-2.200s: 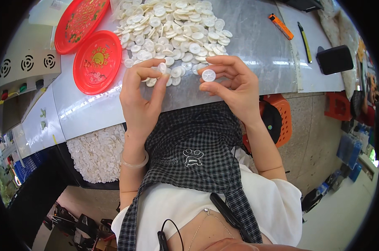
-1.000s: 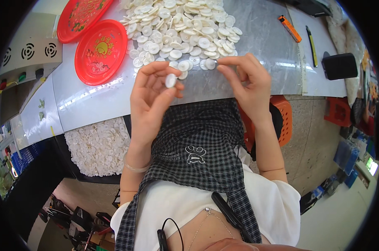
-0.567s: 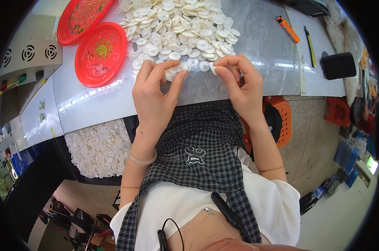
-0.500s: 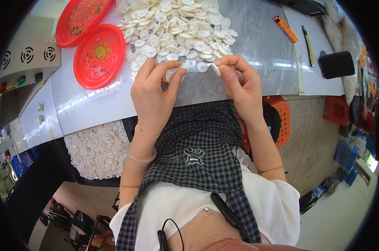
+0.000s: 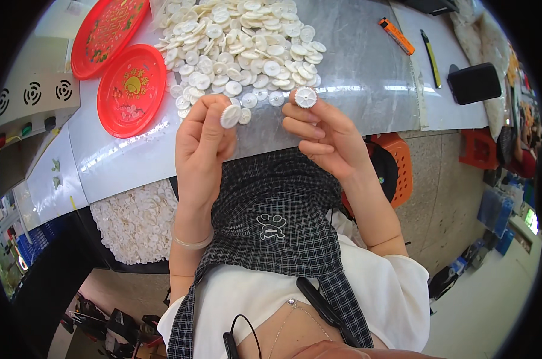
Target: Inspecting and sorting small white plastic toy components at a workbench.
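My left hand (image 5: 206,134) pinches a white plastic gear (image 5: 230,116) between thumb and fingers, its disc tilted on edge. In my right hand (image 5: 326,128) is another white gear (image 5: 305,97), its toothed face turned up toward me. Both hands are raised over the near edge of the grey table, apart from each other. Just beyond them spreads a large pile of white gears (image 5: 241,45), with a few loose ones lying at its near edge. One loose gear (image 5: 245,116) rests right beside the gear in my left hand.
Two red plates, one nearer (image 5: 131,90) and one farther (image 5: 106,36), lie left of the pile. Below the table edge stands a black bin of small white parts (image 5: 136,224). An orange box (image 5: 396,36), a cutter knife (image 5: 430,58) and a black phone-like object (image 5: 474,82) lie at right.
Both hands have turned, so the held gears now show their faces. My left hand has dropped slightly, and the right-hand gear has moved from edge-on to face-up. The head view has shifted a little.
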`<state>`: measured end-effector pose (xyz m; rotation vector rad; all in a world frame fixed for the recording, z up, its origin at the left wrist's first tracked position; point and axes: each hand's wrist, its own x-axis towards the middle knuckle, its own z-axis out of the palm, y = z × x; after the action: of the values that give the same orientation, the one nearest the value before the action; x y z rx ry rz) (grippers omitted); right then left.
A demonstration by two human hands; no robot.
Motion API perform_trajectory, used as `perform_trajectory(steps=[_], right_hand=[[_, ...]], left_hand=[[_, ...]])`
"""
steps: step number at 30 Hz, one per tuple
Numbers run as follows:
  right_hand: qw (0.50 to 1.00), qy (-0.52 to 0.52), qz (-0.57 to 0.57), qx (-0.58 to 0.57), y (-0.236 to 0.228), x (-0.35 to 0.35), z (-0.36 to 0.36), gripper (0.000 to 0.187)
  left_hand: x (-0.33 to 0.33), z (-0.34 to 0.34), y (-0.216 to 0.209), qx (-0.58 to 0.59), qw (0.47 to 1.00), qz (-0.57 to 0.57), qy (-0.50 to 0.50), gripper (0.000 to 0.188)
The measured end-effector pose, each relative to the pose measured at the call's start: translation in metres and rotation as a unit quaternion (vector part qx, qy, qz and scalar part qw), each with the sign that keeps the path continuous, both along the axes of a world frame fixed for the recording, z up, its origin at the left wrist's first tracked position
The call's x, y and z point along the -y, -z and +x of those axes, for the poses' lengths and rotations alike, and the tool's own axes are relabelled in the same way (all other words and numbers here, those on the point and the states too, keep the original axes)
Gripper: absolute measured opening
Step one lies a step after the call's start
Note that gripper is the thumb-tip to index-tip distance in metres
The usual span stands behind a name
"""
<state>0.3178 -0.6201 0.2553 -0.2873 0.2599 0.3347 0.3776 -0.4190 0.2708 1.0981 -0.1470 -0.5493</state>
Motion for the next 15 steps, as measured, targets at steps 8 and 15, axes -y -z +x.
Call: perform_trajectory(steps=[8, 15], right_hand=[[0.994, 0.018, -0.102, 0.036, -0.006, -0.006, 0.0, 0.018], [0.974, 0.03, -0.199, 0.105, -0.014, -0.002, -0.002, 0.023]], left_hand=[[0.0, -0.005, 0.003, -0.23, 0.95, -0.193, 0.086, 0.029], [-0.003, -0.004, -0.001, -0.27, 0.932, -0.213, 0.113, 0.029]])
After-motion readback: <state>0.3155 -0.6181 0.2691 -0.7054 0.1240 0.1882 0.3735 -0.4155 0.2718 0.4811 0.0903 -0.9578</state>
